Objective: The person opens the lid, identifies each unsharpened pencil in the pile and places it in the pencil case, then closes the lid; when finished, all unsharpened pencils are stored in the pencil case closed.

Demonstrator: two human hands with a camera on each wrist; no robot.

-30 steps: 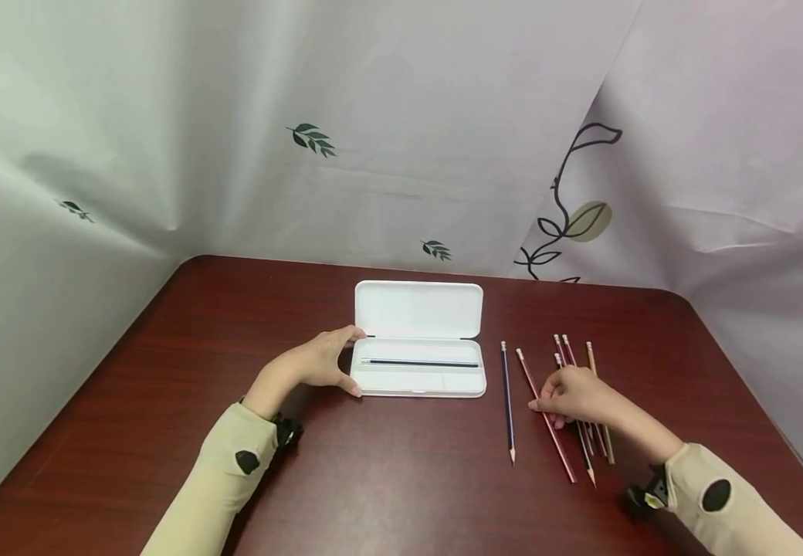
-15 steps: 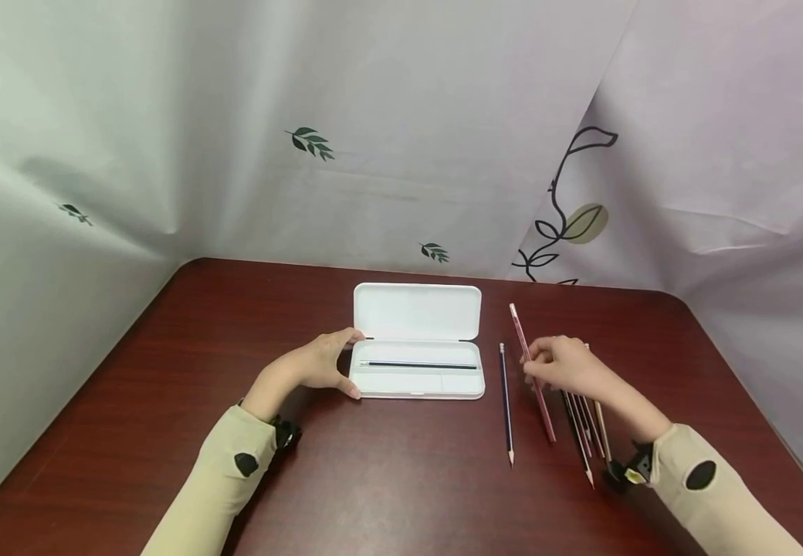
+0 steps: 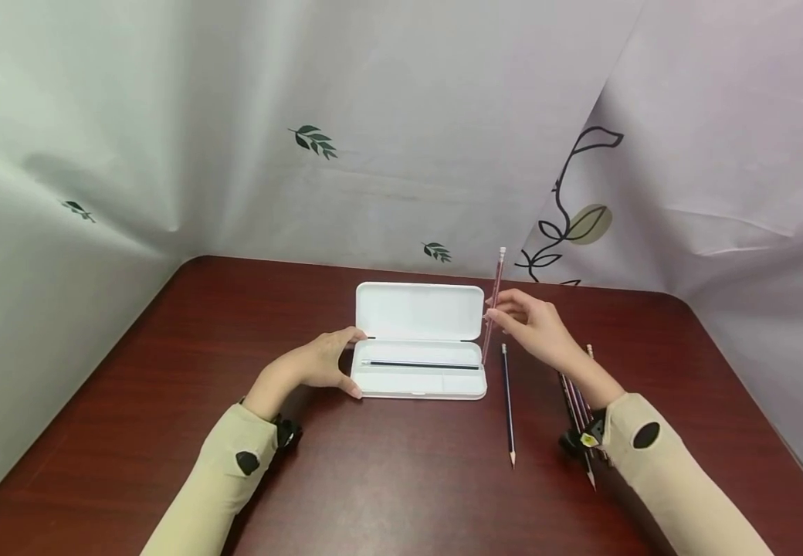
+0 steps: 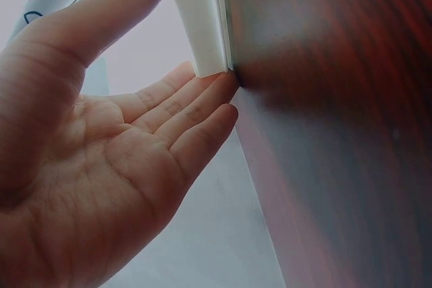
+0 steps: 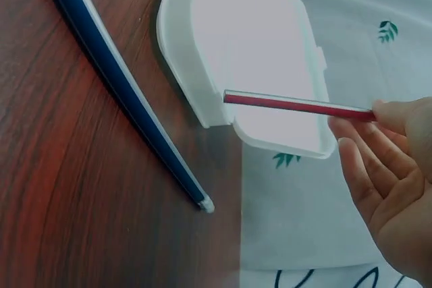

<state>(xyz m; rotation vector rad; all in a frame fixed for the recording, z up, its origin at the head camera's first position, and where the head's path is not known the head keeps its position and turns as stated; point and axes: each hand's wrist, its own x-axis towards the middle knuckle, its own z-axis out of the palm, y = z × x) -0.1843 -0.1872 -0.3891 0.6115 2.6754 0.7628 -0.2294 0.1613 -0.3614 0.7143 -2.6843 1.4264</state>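
An open white pencil case (image 3: pixel 387 382) lies on the table, its lid (image 3: pixel 418 310) raised at the back. One dark pencil (image 3: pixel 418 364) lies lengthwise in its rear part. My left hand (image 3: pixel 314 363) holds the case's left end, fingers at the back corner and thumb at the front. At the case's right end, my right hand (image 3: pixel 537 328) pinches a red pencil (image 3: pixel 497 279) between thumb and fingers. This pencil is raised steeply, white-tipped end up; its blunt lower end (image 5: pixel 233 97) overlaps the case's right rim in the right wrist view.
A dark blue pencil (image 3: pixel 509 405) lies on the dark red wooden table just right of the case. Farther right, several pencils (image 3: pixel 571 398) lie together, partly hidden beneath my right forearm. A pale curtain (image 3: pixel 408 154) with leaf prints hangs behind the table.
My right hand has lifted the red pencil off the table beside the other pencils and carried it left to the case, turning it steeper. My left hand stays at the case's left end.
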